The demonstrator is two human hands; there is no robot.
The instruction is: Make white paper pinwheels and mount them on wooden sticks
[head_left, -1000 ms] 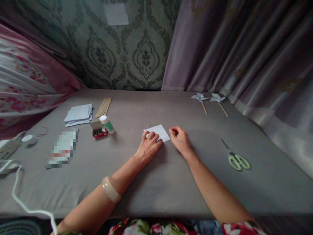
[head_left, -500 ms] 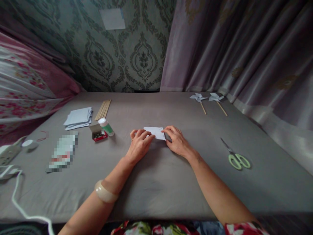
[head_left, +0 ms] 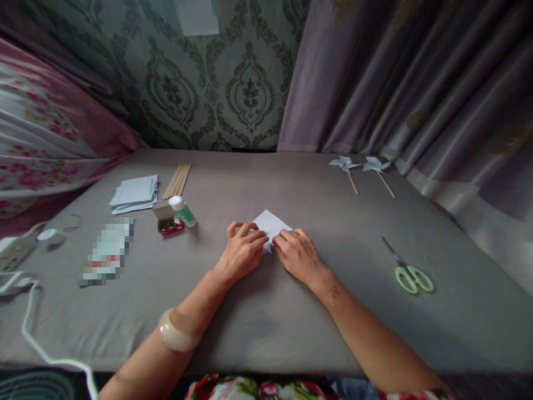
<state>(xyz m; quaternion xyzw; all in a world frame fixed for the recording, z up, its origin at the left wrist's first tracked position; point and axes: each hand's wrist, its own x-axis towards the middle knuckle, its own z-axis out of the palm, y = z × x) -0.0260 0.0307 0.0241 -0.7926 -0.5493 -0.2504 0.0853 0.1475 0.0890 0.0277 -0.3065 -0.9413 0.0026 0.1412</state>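
A small white sheet of paper (head_left: 270, 221) lies on the table in front of me, turned so that one corner points away. My left hand (head_left: 245, 244) is closed on its left side, thumb and fingers at the near left edge. From the other side my right hand (head_left: 298, 251) grips the near right edge with curled fingers. My fingertips almost meet at the near corner, and they hide part of the paper there. Nearest on the left are a glue stick (head_left: 182, 211) with a white cap and a small open box of pins (head_left: 170, 224).
At the left lie a paper stack (head_left: 134, 194), wooden sticks (head_left: 177, 181), a blurred packet (head_left: 107, 253) and a power strip (head_left: 15, 253) with a white cord. Two paper pinwheels (head_left: 345, 163) on sticks lie far right. Green-handled scissors (head_left: 408, 272) rest right of my arm.
The paper has been turned from lying square to standing on a corner. My right hand has moved nearer to me and closer to my left. The view has shifted slightly.
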